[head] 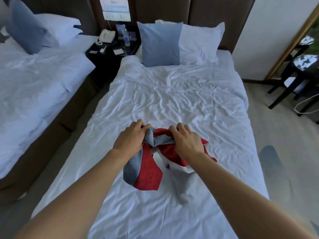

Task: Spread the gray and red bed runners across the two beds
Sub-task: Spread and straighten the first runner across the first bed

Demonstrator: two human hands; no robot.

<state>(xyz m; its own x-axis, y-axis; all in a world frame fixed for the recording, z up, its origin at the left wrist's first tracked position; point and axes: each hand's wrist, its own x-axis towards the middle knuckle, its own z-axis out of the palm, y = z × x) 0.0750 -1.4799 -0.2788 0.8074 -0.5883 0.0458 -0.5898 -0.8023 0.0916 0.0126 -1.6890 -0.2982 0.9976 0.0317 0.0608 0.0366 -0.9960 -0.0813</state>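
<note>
Gray and red runner (150,171) is held bunched above the near bed (172,100), no clear long axis. It is clamped by left hand (129,138) and right hand (185,142); loose ends hang toward the foot

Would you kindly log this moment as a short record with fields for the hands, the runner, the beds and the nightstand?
left hand: gripping the bunched runner's left end
right hand: gripping its right end
bed runner: gray and red, crumpled, not yet spread, partly resting on the near bed
near bed: white wrinkled duvet, blue cushion against a white pillow
far bed: on the left, no runner visible
nightstand: between the beds, holding a phone and a water bottle
</note>
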